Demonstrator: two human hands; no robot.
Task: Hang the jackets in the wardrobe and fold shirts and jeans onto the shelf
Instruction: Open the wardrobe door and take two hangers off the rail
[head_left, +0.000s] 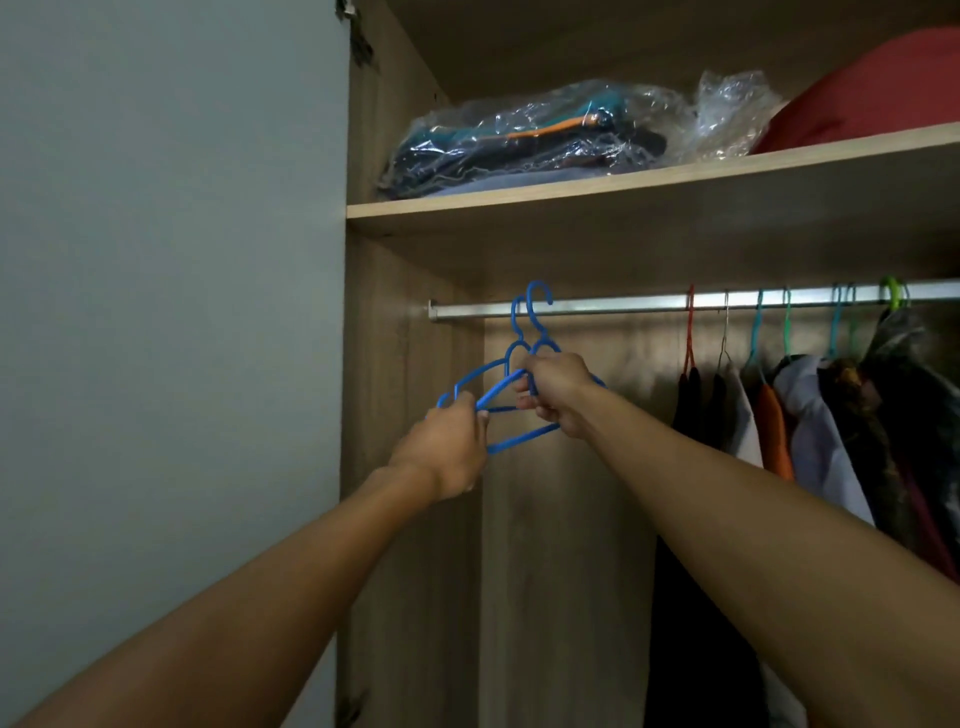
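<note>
While hands (498, 415) grip hangers (511, 374), wardrobe (410, 322) holds clothes (831, 415).

Hangers (511, 387): two, blue plastic, bare, tilted, hooks at 12 o'clock by rail (649, 302). Jackets (831, 431): hung, at 3 o'clock.

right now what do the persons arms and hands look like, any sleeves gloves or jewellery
Both arms are bare from the bottom of the picture up to the hands, with no sleeve showing. The left hand and the right hand wear no gloves, and neither wrist shows a watch or bracelet. No rings show on the fingers, though they are partly hidden.
</note>
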